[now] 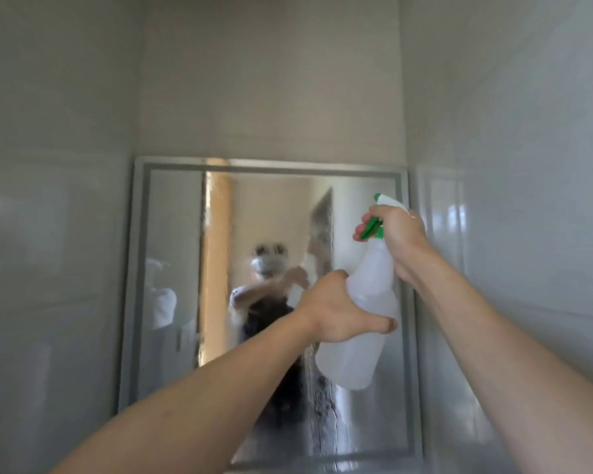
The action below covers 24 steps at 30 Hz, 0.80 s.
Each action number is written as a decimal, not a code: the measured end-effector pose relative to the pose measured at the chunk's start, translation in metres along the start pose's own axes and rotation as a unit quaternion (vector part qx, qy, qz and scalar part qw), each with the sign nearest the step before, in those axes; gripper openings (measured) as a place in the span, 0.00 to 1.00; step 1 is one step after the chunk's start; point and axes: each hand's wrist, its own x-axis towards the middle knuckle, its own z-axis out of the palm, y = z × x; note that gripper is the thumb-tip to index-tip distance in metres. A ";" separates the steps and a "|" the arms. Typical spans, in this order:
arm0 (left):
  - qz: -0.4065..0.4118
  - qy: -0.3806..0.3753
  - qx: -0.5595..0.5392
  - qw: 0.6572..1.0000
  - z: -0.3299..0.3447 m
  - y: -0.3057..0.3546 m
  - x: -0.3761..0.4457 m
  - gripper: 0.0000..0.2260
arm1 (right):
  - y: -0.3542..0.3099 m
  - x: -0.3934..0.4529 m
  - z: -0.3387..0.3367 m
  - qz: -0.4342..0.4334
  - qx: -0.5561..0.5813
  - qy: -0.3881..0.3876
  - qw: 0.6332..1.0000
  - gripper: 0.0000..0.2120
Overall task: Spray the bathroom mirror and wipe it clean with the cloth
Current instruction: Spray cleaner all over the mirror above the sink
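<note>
A home bathroom: framed wall mirror (172, 268), glossy pale tiled walls (528, 165).

Pale glossy wall tiles (528, 165) (faintly reflective) on both sides.

both hands (336, 307) (396, 234) raised, fingers curled

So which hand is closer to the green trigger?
Right. The right hand wraps the sprayer head with fingers on the green trigger; the left hand is lower, gripping the spray bottle body.
</note>
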 end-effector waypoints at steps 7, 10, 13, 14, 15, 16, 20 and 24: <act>-0.080 0.139 -0.054 0.986 -0.031 -0.020 -0.032 0.36 | -0.012 -0.009 0.080 -0.002 -0.066 -0.153 0.986 0.03; -0.107 0.181 -0.081 0.974 -0.041 -0.046 -0.053 0.39 | 0.006 -0.020 0.114 -0.009 -0.094 -0.209 0.973 0.06; -0.127 0.197 -0.065 0.970 -0.061 -0.068 -0.078 0.35 | 0.026 -0.033 0.148 -0.011 -0.118 -0.236 0.964 0.07; -0.135 0.205 -0.054 0.968 -0.068 -0.075 -0.085 0.35 | 0.032 -0.039 0.158 -0.019 -0.106 -0.246 0.963 0.08; -0.145 0.212 -0.043 0.966 -0.075 -0.081 -0.092 0.35 | 0.038 -0.045 0.167 -0.026 -0.087 -0.258 0.962 0.08; -0.157 0.218 -0.033 0.963 -0.081 -0.087 -0.097 0.36 | 0.042 -0.049 0.175 -0.031 -0.064 -0.270 0.960 0.08; -0.194 0.219 -0.007 0.956 -0.089 -0.101 -0.120 0.35 | 0.064 -0.063 0.194 -0.013 -0.044 -0.291 0.956 0.10; -0.205 0.198 -0.020 0.958 -0.076 -0.118 -0.137 0.32 | 0.091 -0.074 0.192 0.007 -0.103 -0.271 0.957 0.09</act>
